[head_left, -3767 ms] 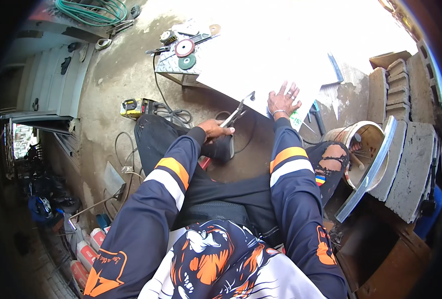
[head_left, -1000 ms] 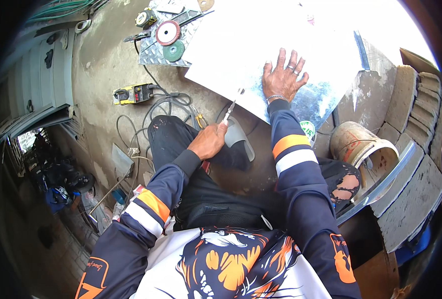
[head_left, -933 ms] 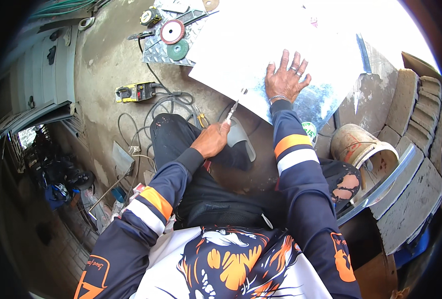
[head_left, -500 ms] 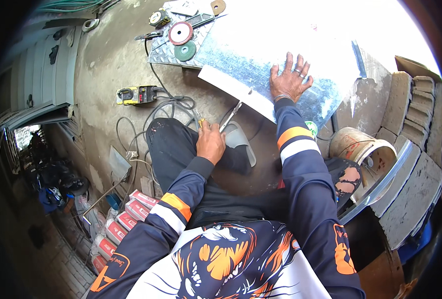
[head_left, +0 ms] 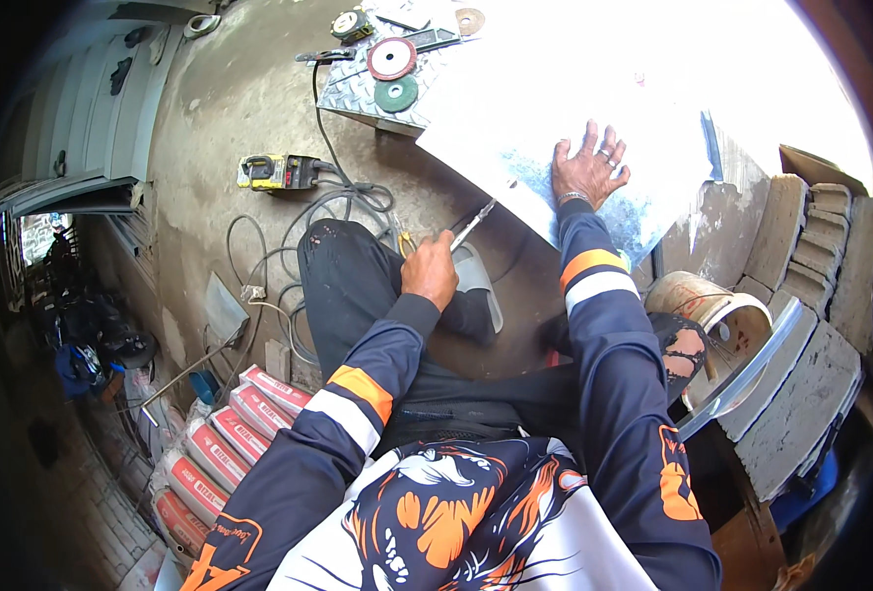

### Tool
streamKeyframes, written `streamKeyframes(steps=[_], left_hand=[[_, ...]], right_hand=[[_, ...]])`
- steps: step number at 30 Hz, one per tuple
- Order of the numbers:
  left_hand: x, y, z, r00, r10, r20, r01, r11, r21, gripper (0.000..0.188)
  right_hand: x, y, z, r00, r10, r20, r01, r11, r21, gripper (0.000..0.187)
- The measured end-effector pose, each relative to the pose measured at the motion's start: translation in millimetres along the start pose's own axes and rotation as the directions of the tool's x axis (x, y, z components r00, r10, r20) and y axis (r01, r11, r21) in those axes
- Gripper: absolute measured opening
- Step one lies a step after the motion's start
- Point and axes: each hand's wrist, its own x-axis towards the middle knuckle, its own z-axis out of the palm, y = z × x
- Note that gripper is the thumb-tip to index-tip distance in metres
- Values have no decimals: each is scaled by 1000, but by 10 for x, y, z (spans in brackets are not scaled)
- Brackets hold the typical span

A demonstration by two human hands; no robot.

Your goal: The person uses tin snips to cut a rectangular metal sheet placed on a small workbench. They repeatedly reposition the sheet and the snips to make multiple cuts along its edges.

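Your left arm angles forward, its hand [head_left: 430,272] with fingers clenched round a silver tool [head_left: 473,226] whose tip points to the near edge of the metal sheet [head_left: 555,103] ahead. Your right hand [head_left: 588,175] lies palm-down on it, fingers spread, released.

Left hand [head_left: 429,271]: metal tool [head_left: 473,224] gripped, tip angled toward sheet [head_left: 555,103].
Right hand [head_left: 589,169]: laid palm-down on sheet.
Red-rimmed disc [head_left: 391,59]: set on patterned tabletop [head_left: 351,92] beside green disc [head_left: 396,95].
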Motion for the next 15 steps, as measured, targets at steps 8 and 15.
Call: streamKeyframes(steps=[8,15], left_hand=[[141,-27,-49,997,-69,31,66,995,77,29],[383,-145,48,994,-51,97,34,985,172,40]], right_hand=[[-4,-21,-48,999,12,31,-12,1000,18,64],[49,-15,-35,1000,21,2,-21,999,41,65]])
